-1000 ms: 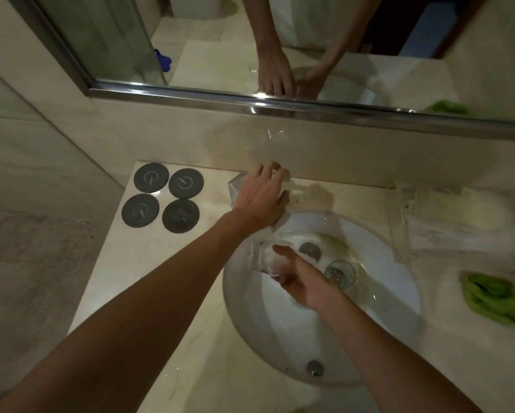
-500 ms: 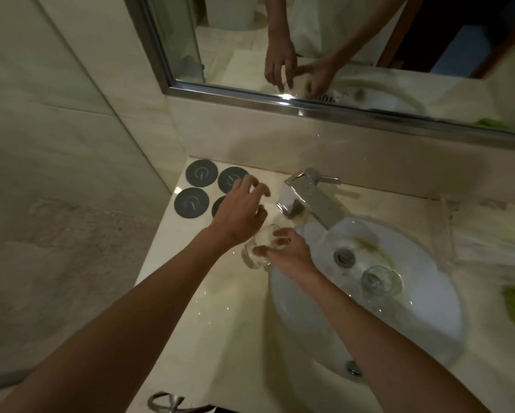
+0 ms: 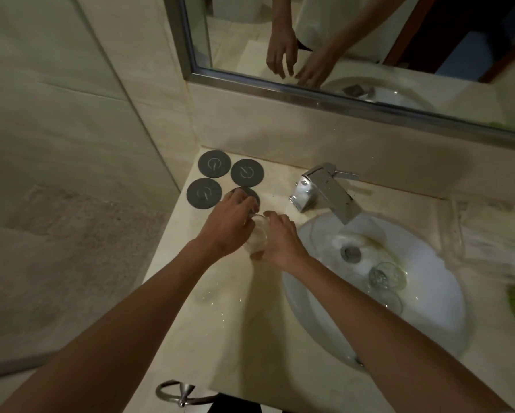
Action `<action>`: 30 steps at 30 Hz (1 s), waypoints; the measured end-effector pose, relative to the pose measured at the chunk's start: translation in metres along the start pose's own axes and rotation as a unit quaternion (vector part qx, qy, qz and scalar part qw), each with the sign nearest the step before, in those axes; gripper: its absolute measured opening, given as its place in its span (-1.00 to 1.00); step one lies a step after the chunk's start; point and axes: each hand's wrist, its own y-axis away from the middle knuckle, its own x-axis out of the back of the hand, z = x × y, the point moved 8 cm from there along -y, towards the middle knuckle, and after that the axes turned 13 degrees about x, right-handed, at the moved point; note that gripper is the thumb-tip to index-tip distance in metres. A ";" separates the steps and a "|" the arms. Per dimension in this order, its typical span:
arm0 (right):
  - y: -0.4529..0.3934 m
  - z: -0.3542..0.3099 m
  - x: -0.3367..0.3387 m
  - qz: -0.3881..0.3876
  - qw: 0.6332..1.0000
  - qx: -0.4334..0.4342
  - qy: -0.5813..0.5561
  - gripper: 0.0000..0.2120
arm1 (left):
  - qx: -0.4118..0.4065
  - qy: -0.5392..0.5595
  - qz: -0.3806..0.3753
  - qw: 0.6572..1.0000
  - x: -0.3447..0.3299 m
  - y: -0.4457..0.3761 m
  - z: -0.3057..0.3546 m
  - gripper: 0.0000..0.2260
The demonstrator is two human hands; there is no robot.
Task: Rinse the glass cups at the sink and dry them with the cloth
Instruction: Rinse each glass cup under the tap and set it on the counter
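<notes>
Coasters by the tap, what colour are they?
Dark grey coasters, each with a thin pale circle mark, seen in the head view.

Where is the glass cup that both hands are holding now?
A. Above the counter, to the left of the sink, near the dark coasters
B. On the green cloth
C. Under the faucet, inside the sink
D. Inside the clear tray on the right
A: the left hand and right hand grip the cup over the counter, beside the coasters and clear of the sink.
</notes>
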 end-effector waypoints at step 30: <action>0.119 0.221 0.007 -0.184 0.927 -0.066 0.321 -0.23 | 0.033 -0.163 -0.300 0.939 -0.249 0.042 0.135 -0.72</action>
